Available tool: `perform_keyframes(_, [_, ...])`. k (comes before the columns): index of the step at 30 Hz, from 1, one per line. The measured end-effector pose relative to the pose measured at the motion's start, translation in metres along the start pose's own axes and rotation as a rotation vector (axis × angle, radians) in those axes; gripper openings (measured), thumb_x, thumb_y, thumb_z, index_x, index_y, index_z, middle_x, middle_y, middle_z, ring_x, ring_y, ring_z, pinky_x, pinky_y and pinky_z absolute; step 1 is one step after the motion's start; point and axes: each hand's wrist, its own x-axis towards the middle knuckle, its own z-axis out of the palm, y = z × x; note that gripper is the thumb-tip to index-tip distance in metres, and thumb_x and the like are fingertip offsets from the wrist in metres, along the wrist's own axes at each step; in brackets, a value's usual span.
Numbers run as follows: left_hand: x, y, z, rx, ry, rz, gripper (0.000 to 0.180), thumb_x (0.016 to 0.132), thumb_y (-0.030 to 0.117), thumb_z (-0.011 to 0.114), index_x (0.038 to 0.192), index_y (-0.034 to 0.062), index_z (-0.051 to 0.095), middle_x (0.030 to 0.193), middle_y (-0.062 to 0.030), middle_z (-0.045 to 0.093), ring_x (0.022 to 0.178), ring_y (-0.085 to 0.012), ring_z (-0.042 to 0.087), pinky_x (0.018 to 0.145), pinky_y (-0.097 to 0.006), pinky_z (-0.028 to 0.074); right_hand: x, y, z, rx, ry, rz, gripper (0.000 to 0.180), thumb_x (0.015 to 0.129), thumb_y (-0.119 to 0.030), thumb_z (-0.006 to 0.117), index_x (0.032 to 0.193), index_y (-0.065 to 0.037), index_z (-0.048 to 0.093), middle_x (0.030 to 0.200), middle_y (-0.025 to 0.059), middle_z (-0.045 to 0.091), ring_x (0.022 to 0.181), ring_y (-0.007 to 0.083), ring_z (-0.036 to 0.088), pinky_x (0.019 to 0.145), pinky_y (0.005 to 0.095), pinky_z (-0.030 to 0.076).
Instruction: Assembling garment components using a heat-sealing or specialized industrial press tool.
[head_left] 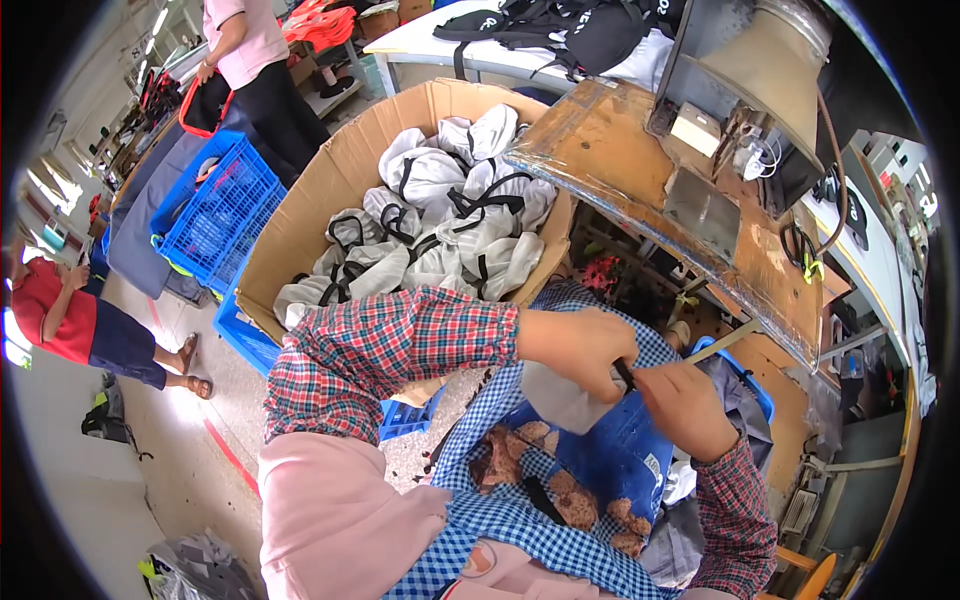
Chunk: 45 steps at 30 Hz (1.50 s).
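Note:
Over my lap, my left hand (pixel 588 348) has its fingers closed on a light grey fabric piece with black trim (pixel 568 398). The piece hangs below that hand, and its exact kind cannot be made out. My right hand (pixel 688 408) is pinched on the black trim just to the right, close to the left fingertips. Both forearms wear red plaid sleeves. A large cardboard box (pixel 300 215) stands in front of me, heaped with similar pale fabric pieces (pixel 430 225) with black trim. A blue checked apron (pixel 500 515) covers my lap.
At the right is a worn wooden work table (pixel 620 150) with a metal machine (pixel 770 70). Blue crates (pixel 225 200) stand left of the box. One person (pixel 245 60) stands behind them; another in red (pixel 70 310) is at far left. Black bags (pixel 590 35) lie on a white table.

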Motion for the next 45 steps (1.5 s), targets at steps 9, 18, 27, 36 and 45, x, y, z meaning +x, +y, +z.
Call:
perform_keyframes(9, [0.033,0.010,-0.055,-0.123,0.135,-0.055,0.030,0.072,0.021,0.062,0.092,-0.0012,0.063,0.077,-0.0146,0.062,0.073,-0.0187,0.059,0.068,-0.033,0.047,0.010,0.027,-0.021,0.239,0.431,0.320,0.010,0.086,-0.003,0.064,0.095,-0.001,0.062,0.085,0.0133,0.065,0.075,0.0311,0.064,0.066,0.0360,0.050])
perform_keyframes(18, [0.082,0.011,-0.110,-0.483,0.146,-0.332,0.042,0.079,0.022,0.057,0.112,-0.0027,0.058,0.095,-0.0031,0.060,0.085,-0.0110,0.055,0.075,-0.025,0.045,0.024,0.084,-0.030,0.473,0.654,0.530,0.009,0.092,-0.010,0.061,0.095,-0.001,0.064,0.071,0.0065,0.064,0.062,0.0106,0.059,0.057,0.0266,0.047])
perform_keyframes(27, [0.120,-0.049,-0.149,-0.086,0.101,0.046,0.014,0.084,0.014,0.052,0.077,0.0045,0.045,0.084,-0.0051,0.049,0.080,-0.0164,0.046,0.074,-0.027,0.040,0.048,0.130,-0.033,0.682,0.699,0.548,0.015,0.097,-0.014,0.057,0.100,0.000,0.063,0.077,0.0007,0.064,0.068,0.0062,0.059,0.064,0.0225,0.050])
perform_keyframes(36, [0.146,-0.032,-0.164,-0.598,0.225,-0.510,0.009,0.086,0.012,0.051,0.078,0.0101,0.054,0.085,0.0028,0.052,0.082,-0.0097,0.048,0.072,-0.024,0.041,0.059,0.159,-0.046,0.690,0.716,0.558,0.017,0.097,-0.014,0.056,0.102,0.001,0.063,0.079,0.0014,0.064,0.070,0.0072,0.059,0.066,0.0228,0.050])
perform_keyframes(45, [0.138,-0.020,-0.163,-0.673,0.313,-0.327,0.011,0.087,0.021,0.053,0.083,0.0123,0.057,0.082,0.0030,0.054,0.076,-0.0079,0.050,0.070,-0.023,0.042,0.068,0.167,-0.056,0.651,0.750,0.610,0.019,0.096,-0.018,0.059,0.099,0.000,0.065,0.077,0.0009,0.064,0.067,0.0061,0.057,0.063,0.0218,0.049])
